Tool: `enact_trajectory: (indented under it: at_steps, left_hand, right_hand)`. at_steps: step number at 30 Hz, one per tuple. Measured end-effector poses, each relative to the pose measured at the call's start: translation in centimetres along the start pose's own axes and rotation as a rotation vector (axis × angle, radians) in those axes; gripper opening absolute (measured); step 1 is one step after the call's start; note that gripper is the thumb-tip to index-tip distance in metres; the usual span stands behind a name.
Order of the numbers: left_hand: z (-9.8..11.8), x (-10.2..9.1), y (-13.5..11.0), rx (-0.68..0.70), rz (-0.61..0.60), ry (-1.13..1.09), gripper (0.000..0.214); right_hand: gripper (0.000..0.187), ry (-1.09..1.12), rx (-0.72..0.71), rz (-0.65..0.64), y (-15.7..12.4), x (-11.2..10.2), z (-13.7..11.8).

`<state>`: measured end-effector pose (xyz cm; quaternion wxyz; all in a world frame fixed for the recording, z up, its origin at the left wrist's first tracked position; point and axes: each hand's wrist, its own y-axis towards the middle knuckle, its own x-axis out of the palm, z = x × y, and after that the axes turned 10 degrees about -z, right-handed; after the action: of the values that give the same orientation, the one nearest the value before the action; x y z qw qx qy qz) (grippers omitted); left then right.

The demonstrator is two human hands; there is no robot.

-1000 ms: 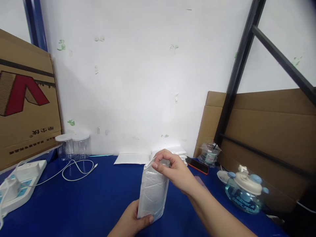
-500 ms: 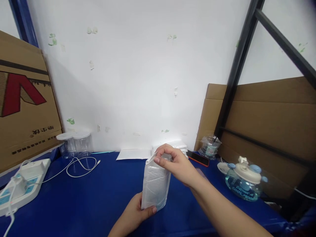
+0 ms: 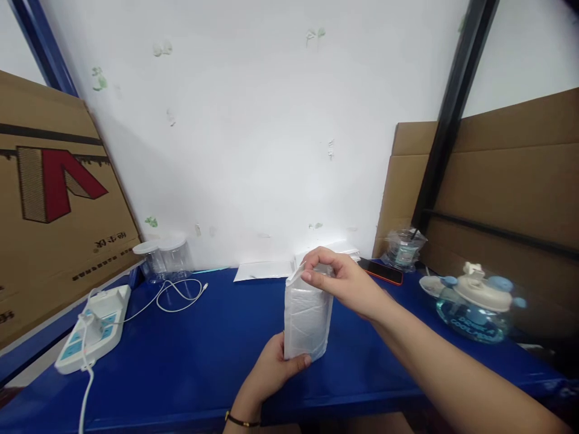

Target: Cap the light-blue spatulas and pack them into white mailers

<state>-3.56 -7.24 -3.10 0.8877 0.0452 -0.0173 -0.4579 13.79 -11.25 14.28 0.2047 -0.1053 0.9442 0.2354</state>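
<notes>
Your left hand grips the white pouch low, right hand pinches its top; near edge at 6 o'clock, blue surface stretching to power strip at 9, bottle 3, wall 12

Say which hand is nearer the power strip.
Left. The left hand is right of the power strip, holding the pouch low; the right hand, farther right, grips its top.

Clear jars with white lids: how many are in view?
2: the left jar stands nearest the printed cardboard, the right jar just beside it, near the wall. The cardboard could hide more.
</notes>
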Motion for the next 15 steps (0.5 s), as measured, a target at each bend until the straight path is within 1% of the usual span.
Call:
enact_trajectory:
  at_steps: [4, 10, 15]
  left_hand:
    - [0.26, 0.11, -0.01, -0.018, 0.014, 0.006, 0.043]
    - [0.49, 0.22, -0.01, -0.010, 0.025, 0.020, 0.048]
    - [0.49, 0.23, -0.03, -0.043, 0.036, 0.061, 0.045]
  right_hand:
    - [0.019, -0.002, -0.001, -0.001, -0.04, -0.01, 0.07]
    - [0.020, 0.022, -0.007, -0.001, -0.03, -0.02, 0.35]
    - [0.019, 0.074, -0.041, 0.020, -0.25, -0.55, 0.71]
